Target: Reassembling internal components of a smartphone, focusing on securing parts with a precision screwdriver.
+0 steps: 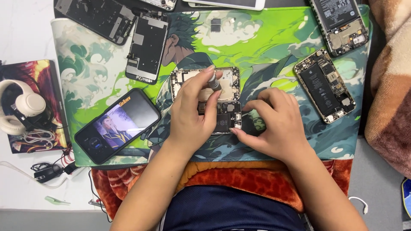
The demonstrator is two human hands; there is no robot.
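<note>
Two hands meet over the opened phone (pixel 214 100), lying long axis away from the body on the green mat (pixel 265 47): left hand (pixel 192 115) pinching a screwdriver (pixel 213 81) tip-down over it, right hand (pixel 272 124) curled, fingertips steadying its lower right edge.

Both hands hide much of the opened phone (pixel 222 85); the screwdriver (pixel 213 81) tip is unseen.

Looking like a home phone-repair bench. Opened phones (pixel 324 85) are lying across a printed green mat (pixel 274 47), blanket (pixel 391 85) sitting far right.
</note>
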